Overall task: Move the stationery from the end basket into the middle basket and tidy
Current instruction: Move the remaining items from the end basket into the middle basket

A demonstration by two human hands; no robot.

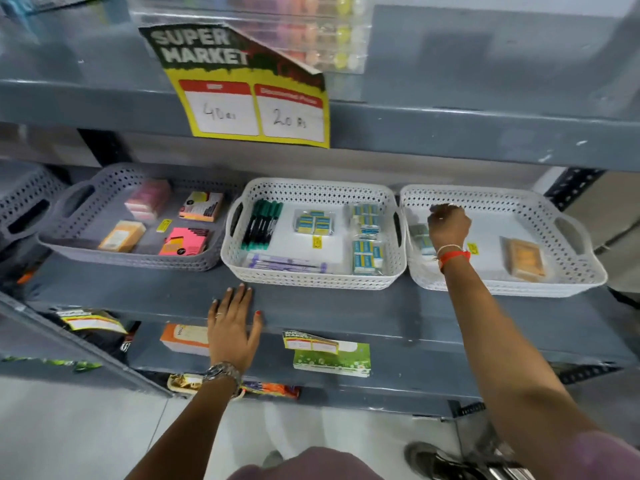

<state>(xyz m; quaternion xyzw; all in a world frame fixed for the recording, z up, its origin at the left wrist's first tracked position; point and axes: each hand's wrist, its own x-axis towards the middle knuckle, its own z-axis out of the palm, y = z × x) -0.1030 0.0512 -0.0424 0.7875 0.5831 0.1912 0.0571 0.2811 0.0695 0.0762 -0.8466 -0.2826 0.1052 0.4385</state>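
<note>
The white end basket (568,268) stands at the right of the grey shelf. It holds an eraser pack (420,239) at its left side, a small yellow tag (472,248) and an orange packet (524,259). My right hand (449,224) reaches into this basket beside the eraser pack, fingers curled down and hidden from view. The white middle basket (311,278) holds green and black markers (263,220), purple pens (287,264) and several eraser packs (367,233). My left hand (233,327) lies flat and empty on the shelf's front edge, below the middle basket.
A grey basket (86,251) with sticky-note pads stands to the left. A yellow price sign (252,98) hangs from the upper shelf. The lower shelf holds an orange-and-white box (183,337) and a green box (332,355). A shoe (440,462) is on the floor.
</note>
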